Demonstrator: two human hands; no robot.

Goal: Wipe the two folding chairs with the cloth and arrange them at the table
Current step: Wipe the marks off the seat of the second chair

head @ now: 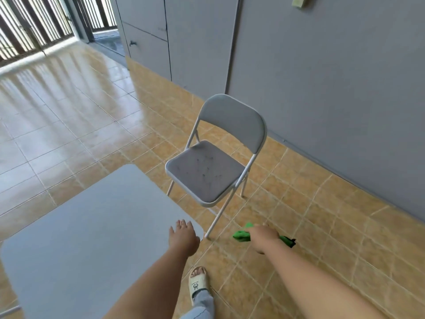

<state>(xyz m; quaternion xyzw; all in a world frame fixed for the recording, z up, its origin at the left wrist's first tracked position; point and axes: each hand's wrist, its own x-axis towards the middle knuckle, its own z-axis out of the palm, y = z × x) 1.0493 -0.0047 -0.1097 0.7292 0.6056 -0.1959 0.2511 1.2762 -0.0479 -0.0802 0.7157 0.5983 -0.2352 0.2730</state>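
- The right hand (262,237) grips a bunched green cloth (241,234), which sticks out on both sides of the fist.
- Beyond that hand and a little to its left stands a grey folding chair (207,173), unfolded on the tiled floor (69,134); dark specks mark its seat.
- The left hand (184,236), fingers straight, hovers over the near corner of the grey worktop (92,226).
- Below the hands, a foot in a white sandal (197,282) rests on the floor.
- A grey wall (333,88) runs behind the chair.
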